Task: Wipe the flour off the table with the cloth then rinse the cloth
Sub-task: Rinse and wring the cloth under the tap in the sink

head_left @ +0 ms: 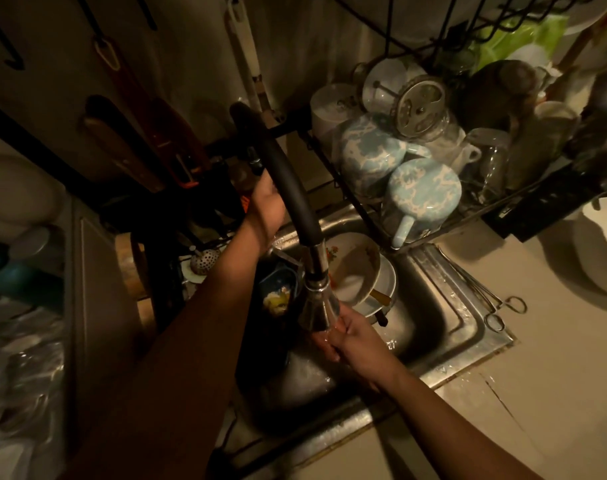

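Left hand [267, 206] reaches far behind the faucet [295, 195], grip hidden, presumably for its control; right hand [343, 332], fingers curled, contents unclear, sits under the spray head [317, 306] to catch water.

No lettering, label, brand or number can be read anywhere in this dim view

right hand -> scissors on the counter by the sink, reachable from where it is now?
Probably yes. The right hand is under the faucet head in the sink; the scissors lie to its right on bare counter, past the sink rim, nothing between. The hand looks wet, though.
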